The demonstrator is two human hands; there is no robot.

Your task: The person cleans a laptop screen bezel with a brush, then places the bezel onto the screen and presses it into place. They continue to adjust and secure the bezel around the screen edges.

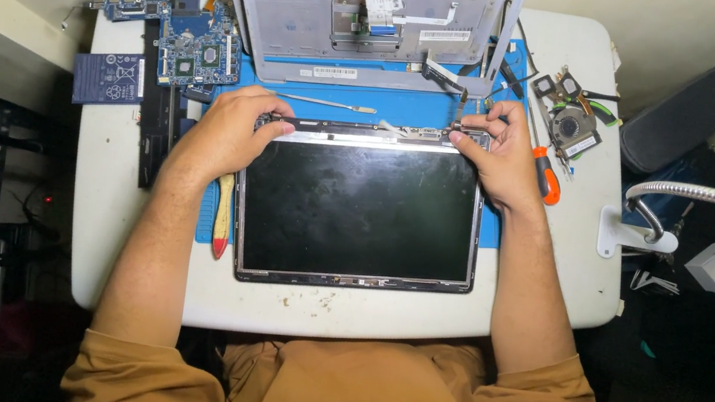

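Note:
A laptop screen panel [358,212] with a dark glass face lies flat on a blue work mat [405,107] on a white table [110,216]. My left hand [234,129] grips the panel's far left corner, fingers curled over the top edge. My right hand [502,151] grips the far right corner near the hinge. Beyond the panel lies an upturned grey laptop keyboard shell [363,11] with ribbon cables.
A blue motherboard [197,47] and a dark battery [109,78] sit at the far left. A red and yellow tool [222,216] lies beside the panel's left edge. An orange-handled screwdriver [547,177], a cooling fan [571,127] and a gooseneck lamp arm [704,195] are right.

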